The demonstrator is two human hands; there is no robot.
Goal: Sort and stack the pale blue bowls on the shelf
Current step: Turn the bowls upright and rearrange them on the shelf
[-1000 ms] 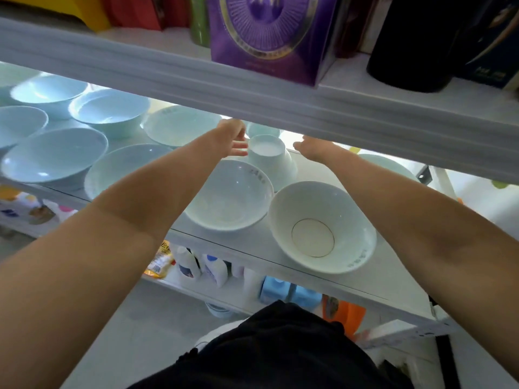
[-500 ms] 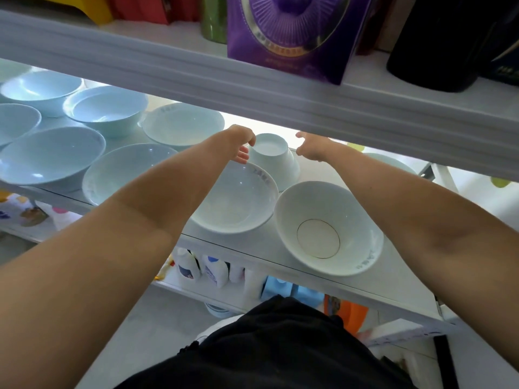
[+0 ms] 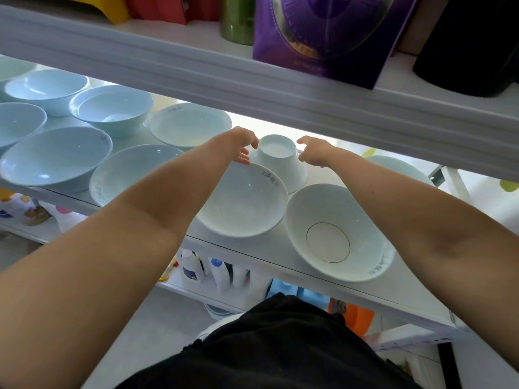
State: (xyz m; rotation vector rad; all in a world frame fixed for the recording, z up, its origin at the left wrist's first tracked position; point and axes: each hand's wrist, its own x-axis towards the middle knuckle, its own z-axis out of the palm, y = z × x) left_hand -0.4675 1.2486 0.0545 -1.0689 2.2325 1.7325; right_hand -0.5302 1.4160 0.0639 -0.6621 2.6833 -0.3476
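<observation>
A small pale bowl (image 3: 278,161) stands upside down at the back middle of the shelf (image 3: 280,249). My left hand (image 3: 240,148) curls its fingers against the bowl's left side. At the bowl's right side, my right hand (image 3: 313,153) has finger and thumb on it. In front of the bowl sit a wide pale blue bowl (image 3: 247,203) and a white bowl with a gold ring (image 3: 334,234). Several pale blue bowls fill the left, among them a deep one (image 3: 112,109) and a shallow one (image 3: 56,158). Another bowl (image 3: 393,167) is half hidden behind my right arm.
The upper shelf's thick front edge (image 3: 252,80) hangs low over the bowls and carries a purple box (image 3: 323,35), a green tin (image 3: 237,21) and a black object (image 3: 466,46). Bottles (image 3: 219,272) stand on the shelf below.
Both hands have moved inward to the upside-down bowl and now touch its two sides. The camera has shifted slightly right and down.
</observation>
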